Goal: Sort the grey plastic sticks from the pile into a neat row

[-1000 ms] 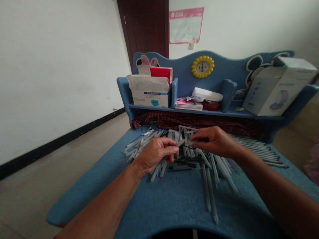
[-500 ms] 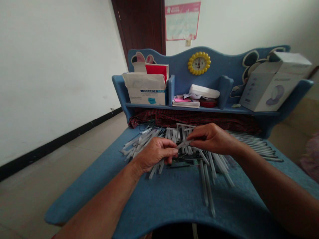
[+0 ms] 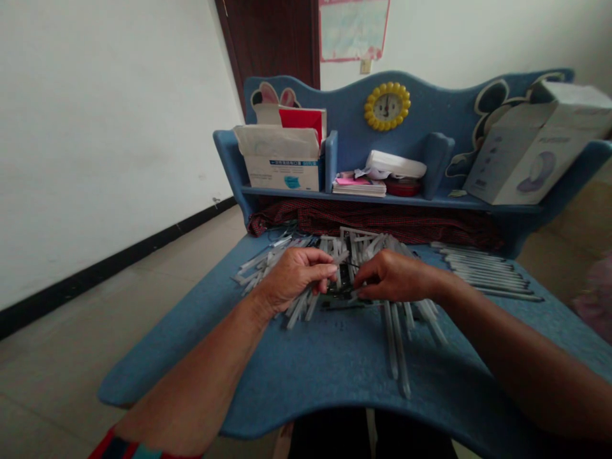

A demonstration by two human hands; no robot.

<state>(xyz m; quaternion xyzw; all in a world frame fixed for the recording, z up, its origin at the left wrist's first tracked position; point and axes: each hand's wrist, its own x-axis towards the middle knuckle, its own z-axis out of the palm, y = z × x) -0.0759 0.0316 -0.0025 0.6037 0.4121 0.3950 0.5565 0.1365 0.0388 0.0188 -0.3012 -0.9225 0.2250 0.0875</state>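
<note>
My left hand (image 3: 303, 277) is closed, thumb and fingers pinching a translucent whitish plastic strip (image 3: 341, 257) that points up and right. Lower and to the right, my right hand (image 3: 394, 275) reaches into the pile with its fingers bent together over small dark pieces (image 3: 340, 290). What its fingertips grip, if anything, I cannot make out. Beneath and around both hands lies a heap of pale, clear plastic strips (image 3: 268, 264). A few longer strips (image 3: 396, 350) extend toward me from below the right hand.
Slim pale rods with dark ends (image 3: 492, 274) lie in a row on the right of the blue table (image 3: 296, 363). Behind runs a rolled checked cloth (image 3: 382, 222). The raised shelf holds a mask box (image 3: 282, 172), papers (image 3: 358, 187) and a white carton (image 3: 530, 150).
My right hand has come away from the strip in my left hand and moved down into the pile. The left hand keeps its strip. The view has tilted slightly downward.
</note>
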